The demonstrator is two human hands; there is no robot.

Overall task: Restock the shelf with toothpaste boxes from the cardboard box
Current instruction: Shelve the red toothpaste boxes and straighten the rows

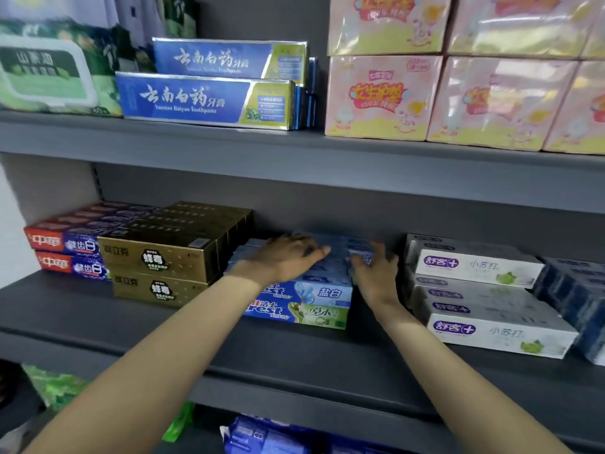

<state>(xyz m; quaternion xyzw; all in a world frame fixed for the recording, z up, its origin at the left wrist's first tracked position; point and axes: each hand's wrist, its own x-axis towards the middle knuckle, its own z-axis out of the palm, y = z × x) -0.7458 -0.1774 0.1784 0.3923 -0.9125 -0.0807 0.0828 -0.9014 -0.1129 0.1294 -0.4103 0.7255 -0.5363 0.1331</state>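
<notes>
1. Crest toothpaste boxes (304, 303) are sitting in a two-high stack on the middle shelf (294, 352), set back from its front edge, roughly mid-length between the gold boxes and the white ones.
2. Left hand (288, 260) is lying palm-down on top of the stack, fingers nearly straight and pressing on the top boxes, nothing curled around them.
3. Right hand (376, 273) is reaching in at the stack's right end; fingers are bending loosely against the top boxes there, but motion blur is hiding whether they are gripping one, so I cannot tell.
4. Gold toothpaste boxes (163, 267) are standing stacked just left of the Crest pile, touching it; red-and-blue toothpaste boxes (68, 257) are sitting beyond them, toward the shelf's left end.
5. White Saky toothpaste boxes (484, 299) are piling up toward the right end, close beside the right wrist.
6. Upper shelf (229, 139) is carrying blue Yunnan Baiyao toothpaste boxes (206, 99), a green wet-wipes pack (52, 73) at its left end, and pink packs (458, 96) to the right.
</notes>
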